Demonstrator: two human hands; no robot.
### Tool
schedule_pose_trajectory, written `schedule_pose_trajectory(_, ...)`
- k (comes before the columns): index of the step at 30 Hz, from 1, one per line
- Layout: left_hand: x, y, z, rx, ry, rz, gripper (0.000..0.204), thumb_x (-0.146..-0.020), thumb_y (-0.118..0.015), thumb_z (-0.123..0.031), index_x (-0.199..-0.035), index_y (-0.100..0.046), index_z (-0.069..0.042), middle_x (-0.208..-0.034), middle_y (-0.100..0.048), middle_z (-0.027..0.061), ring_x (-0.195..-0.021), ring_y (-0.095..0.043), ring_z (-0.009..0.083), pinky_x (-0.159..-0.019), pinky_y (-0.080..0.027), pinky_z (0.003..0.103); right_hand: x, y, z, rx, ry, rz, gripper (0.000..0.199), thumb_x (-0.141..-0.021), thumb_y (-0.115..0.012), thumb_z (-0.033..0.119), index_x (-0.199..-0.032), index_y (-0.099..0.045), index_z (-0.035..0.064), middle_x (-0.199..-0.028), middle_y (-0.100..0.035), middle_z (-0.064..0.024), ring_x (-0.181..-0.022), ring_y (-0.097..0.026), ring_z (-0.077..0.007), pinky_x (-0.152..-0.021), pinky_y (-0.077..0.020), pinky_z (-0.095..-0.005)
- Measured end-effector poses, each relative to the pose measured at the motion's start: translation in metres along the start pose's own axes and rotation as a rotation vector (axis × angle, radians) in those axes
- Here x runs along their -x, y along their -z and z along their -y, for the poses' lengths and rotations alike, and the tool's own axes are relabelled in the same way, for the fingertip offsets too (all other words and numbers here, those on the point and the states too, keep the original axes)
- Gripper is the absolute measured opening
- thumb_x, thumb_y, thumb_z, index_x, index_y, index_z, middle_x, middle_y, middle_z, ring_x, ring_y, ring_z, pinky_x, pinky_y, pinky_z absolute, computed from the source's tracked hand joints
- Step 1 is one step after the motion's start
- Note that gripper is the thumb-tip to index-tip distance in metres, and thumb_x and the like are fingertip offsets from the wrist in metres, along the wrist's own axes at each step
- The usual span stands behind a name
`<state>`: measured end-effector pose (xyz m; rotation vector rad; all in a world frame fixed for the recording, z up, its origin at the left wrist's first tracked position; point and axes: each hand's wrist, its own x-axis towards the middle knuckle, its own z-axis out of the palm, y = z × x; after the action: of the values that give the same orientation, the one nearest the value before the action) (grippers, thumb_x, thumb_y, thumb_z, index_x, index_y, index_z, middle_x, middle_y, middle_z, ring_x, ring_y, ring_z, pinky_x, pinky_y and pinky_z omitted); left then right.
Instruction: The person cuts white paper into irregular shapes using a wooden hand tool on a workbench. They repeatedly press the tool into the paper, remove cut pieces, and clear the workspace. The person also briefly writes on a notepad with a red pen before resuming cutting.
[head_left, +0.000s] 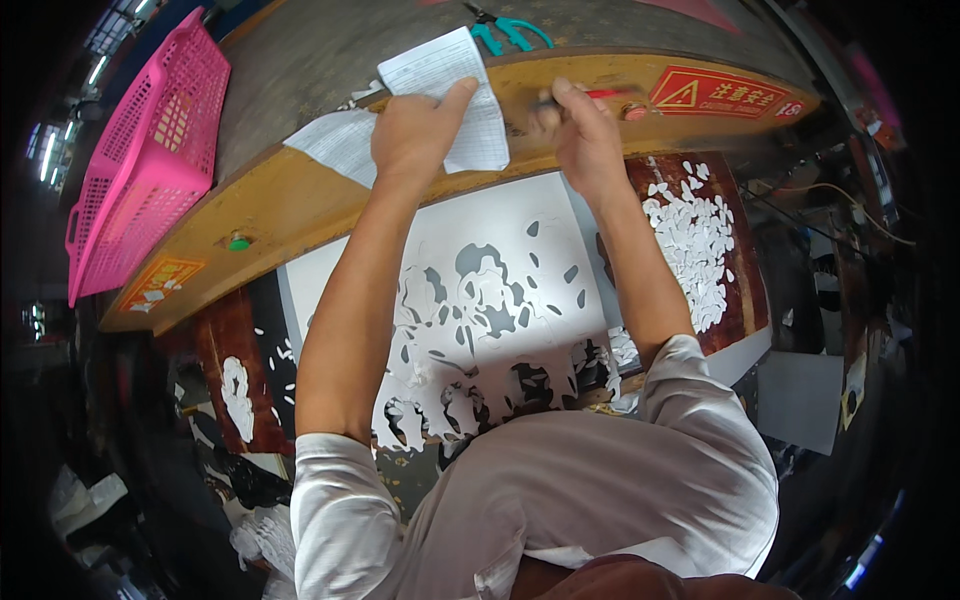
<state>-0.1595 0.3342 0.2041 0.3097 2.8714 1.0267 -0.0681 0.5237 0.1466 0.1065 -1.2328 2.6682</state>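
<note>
Both arms stretch straight out to the yellow ledge. Left hand lies on the paper, thumb out along it, pinning it on the ledge. Right hand is just right of the paper, grip clenched on a red pen, mostly hidden by the fingers. Scissors lie beyond the paper; a pink basket sits far left.
</note>
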Motion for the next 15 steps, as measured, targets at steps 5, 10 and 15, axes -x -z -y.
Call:
schedule_pose_trajectory(5, -0.002, 0.000, 0.000, 0.027, 0.014, -0.002, 0.073, -0.089, -0.063, -0.071, -0.072, -0.077, -0.002, -0.077, -0.074, 0.0158, -0.079, -0.072, 0.0332, -0.076, -0.055, 0.045, 0.028, 0.015, 0.000, 0.256, -0.455, 0.195, 0.048, -0.101, -0.067, 0.039, -0.063, -0.050, 0.0151, -0.056, -0.045, 0.0010, -0.055, -0.048, -0.0170, -0.057, -0.0360, -0.0333)
schedule_pose_trajectory(10, 0.001, 0.000, 0.001, 0.026, 0.036, 0.023, 0.073, -0.090, -0.063, -0.070, -0.070, -0.076, -0.002, -0.077, -0.075, 0.0143, -0.079, -0.072, 0.0323, -0.076, -0.055, 0.044, 0.016, 0.029, 0.001, 0.422, -0.365, 0.066, 0.042, -0.097, -0.062, 0.028, -0.060, -0.045, 0.0159, -0.052, -0.039, 0.0013, -0.053, -0.045, -0.0168, -0.057, -0.0346, -0.0329)
schedule_pose_trajectory(15, 0.000, 0.001, 0.000, 0.016, 0.037, 0.006, 0.072, -0.088, -0.064, -0.071, -0.072, -0.077, -0.002, -0.080, -0.076, 0.0140, -0.082, -0.073, 0.0315, -0.076, -0.055, 0.043, 0.020, 0.019, 0.007, 0.372, -0.244, 0.093, 0.037, -0.100, -0.063, 0.031, -0.070, -0.055, 0.0117, -0.060, -0.049, -0.0006, -0.058, -0.047, -0.0120, -0.058, -0.0350, -0.0294)
